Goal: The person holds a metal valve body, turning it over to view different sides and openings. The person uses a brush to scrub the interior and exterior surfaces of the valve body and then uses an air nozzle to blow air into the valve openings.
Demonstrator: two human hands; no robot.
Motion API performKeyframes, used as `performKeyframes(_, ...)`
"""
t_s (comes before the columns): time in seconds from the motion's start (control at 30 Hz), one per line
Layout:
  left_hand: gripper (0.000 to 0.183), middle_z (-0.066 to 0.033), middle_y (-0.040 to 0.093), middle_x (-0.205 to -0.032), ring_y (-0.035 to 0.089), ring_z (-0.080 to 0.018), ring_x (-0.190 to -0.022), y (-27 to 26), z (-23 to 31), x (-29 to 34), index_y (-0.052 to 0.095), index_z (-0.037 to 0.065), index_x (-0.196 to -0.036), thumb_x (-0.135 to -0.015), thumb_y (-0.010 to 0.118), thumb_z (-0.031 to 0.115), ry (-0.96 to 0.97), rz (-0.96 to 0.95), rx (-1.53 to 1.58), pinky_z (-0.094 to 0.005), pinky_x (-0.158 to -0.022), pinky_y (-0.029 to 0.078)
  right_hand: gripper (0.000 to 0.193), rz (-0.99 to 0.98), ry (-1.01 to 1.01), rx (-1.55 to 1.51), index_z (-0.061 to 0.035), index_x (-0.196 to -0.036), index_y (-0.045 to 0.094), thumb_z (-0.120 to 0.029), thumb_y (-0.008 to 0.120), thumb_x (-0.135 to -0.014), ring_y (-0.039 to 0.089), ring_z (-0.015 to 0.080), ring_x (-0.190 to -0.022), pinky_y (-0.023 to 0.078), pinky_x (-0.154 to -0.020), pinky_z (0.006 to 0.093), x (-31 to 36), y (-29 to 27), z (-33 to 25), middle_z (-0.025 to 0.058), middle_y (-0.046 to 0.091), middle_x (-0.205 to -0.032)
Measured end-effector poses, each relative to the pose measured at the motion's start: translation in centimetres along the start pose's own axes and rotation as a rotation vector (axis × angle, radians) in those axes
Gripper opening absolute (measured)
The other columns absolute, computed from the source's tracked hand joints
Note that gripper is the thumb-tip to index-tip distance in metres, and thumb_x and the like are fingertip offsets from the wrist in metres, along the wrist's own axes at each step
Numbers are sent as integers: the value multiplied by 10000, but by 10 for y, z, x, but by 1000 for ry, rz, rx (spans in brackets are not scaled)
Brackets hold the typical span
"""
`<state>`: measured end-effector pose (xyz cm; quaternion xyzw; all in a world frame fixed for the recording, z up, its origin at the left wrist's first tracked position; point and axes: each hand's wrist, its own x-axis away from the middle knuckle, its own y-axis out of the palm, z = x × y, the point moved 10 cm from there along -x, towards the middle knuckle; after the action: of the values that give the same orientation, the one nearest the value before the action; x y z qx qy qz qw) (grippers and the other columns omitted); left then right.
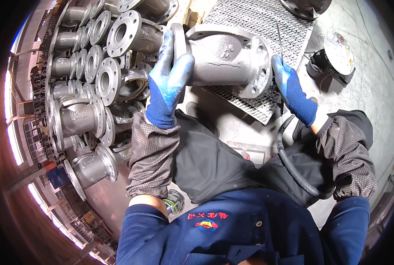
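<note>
A grey cast-metal valve body (219,59) with a round flange at each end lies sideways between my gloved hands, over the near part of a metal grating (250,105). My left hand (166,88), in a blue glove, grips its left flange, the thumb on the near side and the fingers up along the flange. My right hand (294,95) is closed against the rim of the right flange, its fingers partly hidden. Bolt holes show in the right flange, and a raised arrow runs along the casting.
Many similar valve bodies (80,119) are stacked at the left. Beyond the right hand stands a dark can with a pale round top (338,53). Another dark flanged part (305,6) sits at the far edge. A ribbed hose (294,172) curves over my right leg.
</note>
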<state>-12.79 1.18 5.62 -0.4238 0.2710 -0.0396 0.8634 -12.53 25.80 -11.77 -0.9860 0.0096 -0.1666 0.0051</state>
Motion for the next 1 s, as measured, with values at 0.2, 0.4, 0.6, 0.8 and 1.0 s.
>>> performKeyframes(0.2,331,-285,439,-1346,493,-396,-1207,0,15,-4,559,-4,-1185,-862,571,67,149,-2,-137,-371,-974,437,397,10,-57,51,87,-1166,540,-258,467,-985,516,98,-945,420,-852,233,-1,0,-4,63,619,-998)
performKeyframes(0.4,329,-274,482,-1307,512,-378,-1190,3,3,-3,552,19,-1190,-862,565,49,201,3,-200,-368,-990,421,449,7,-88,17,74,-1088,583,-345,466,-977,508,85,-820,431,-746,232,2,2,-16,34,610,-870)
performKeyframes(0.6,296,-305,508,-1256,554,-421,-1127,-2,3,-13,598,46,-1098,-804,614,14,175,55,-99,-390,-922,482,449,-5,-23,-32,50,-1054,599,-373,478,-967,515,84,-764,447,-702,245,2,3,-15,29,604,-845)
performKeyframes(0.8,244,-239,614,-1076,565,-417,-1111,-2,9,-19,610,0,-1073,-831,575,-5,205,68,-126,-389,-916,482,443,-17,-39,-4,52,-1093,587,-360,488,-965,530,85,-774,462,-681,237,4,3,-6,40,612,-860)
performKeyframes(1.0,292,-292,570,-1157,575,-419,-1092,1,17,-23,589,3,-1146,-857,555,34,225,60,-70,-389,-924,476,468,-108,186,-24,47,-1153,564,-375,474,-969,577,109,-690,468,-636,235,14,8,-1,73,640,-899)
